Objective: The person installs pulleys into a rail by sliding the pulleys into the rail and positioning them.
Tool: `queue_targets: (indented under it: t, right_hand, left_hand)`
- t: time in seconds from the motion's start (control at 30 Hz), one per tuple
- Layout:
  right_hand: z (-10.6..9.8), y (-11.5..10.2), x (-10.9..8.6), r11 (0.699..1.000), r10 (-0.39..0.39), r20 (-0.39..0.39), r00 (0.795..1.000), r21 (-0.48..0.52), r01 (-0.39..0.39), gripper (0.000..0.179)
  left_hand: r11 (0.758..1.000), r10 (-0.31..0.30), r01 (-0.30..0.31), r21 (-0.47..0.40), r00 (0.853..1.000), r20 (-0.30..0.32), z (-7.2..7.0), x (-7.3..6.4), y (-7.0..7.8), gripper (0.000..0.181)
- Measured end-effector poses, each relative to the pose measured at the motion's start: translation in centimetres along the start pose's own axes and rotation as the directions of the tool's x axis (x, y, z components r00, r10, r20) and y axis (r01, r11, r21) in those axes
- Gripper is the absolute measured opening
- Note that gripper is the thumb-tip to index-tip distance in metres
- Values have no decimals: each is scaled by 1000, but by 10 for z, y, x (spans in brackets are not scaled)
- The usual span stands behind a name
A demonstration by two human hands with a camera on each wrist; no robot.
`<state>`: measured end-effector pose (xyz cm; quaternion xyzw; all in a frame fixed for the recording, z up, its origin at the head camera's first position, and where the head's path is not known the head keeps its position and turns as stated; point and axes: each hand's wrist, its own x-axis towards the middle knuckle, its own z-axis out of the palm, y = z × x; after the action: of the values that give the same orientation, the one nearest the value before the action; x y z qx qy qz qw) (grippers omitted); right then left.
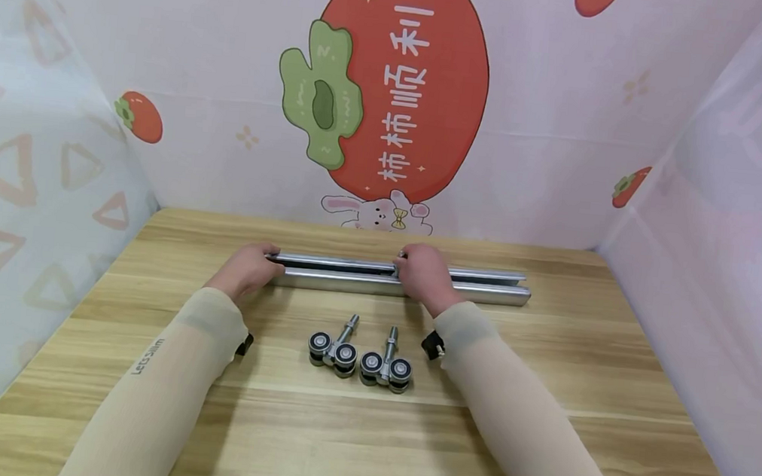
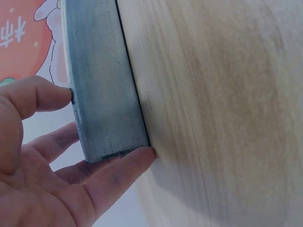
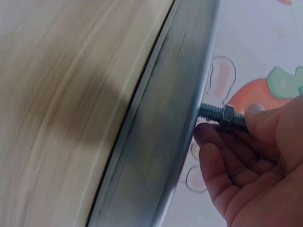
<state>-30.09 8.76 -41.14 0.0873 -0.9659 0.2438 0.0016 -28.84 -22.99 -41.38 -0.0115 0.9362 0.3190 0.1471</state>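
Head view: showed the metal rail (image 1: 343, 284) lengthwise on the wooden table (image 1: 349, 447), its slot (image 1: 337, 268) facing upward, with a printed backdrop (image 1: 516, 167) behind. Placed the left hand (image 1: 249, 268) about the rail's left end, and the right hand (image 1: 426, 278) between the rail's middle and its right end, fingers drawn in over the slot. Included also, on the viewer's side of the rail and apart from it, two roller assemblies (image 1: 333, 352) (image 1: 385, 374), side by side, with threaded stems (image 1: 348, 330) (image 1: 391, 342) leaning towards the rail.

Left wrist view: revealed a half-closed left hand with hold of the rail's end, one fingertip against the upper edge and another finger across the end face. Seemed a light hold, best kept firm enough to stop lengthwise slipping without tipping the rail.

Right wrist view: revealed a threaded bolt (image 3: 210, 112) with a hex nut (image 3: 227, 117), projecting roughly square from the rail's upper edge, held between the right thumb and curled fingers. Could not make out the bolt's lower end, hidden by the rail. Appeared to call for guiding the bolt in line with the slot, square to the rail, without sideways tilt likely to jam, and with fingertips clear of the rail's edges.
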Motion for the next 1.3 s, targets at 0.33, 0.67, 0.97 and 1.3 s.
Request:
queue_targets:
  t: [0.33,0.67,0.97,1.3]
  right_hand:
    - [12,-33,6,999,-28,42,999,26,27,24]
    - [26,-61,14,998,-52,91,995,39,49,24]
    - [38,-85,19,996,-85,105,991,36,82,27]
    - [49,-110,24,991,-131,99,987,17,130,23]
  left_hand:
    - [1000,-1,1,1,1000,-12,1,1,-2,62]
    - [1000,-11,11,0,1000,-9,1,1,-3,62]
    - [1000,13,-13,18,1000,-24,1,2,-5,62]
    - [1000,17,-17,3,999,-35,1,3,-5,61]
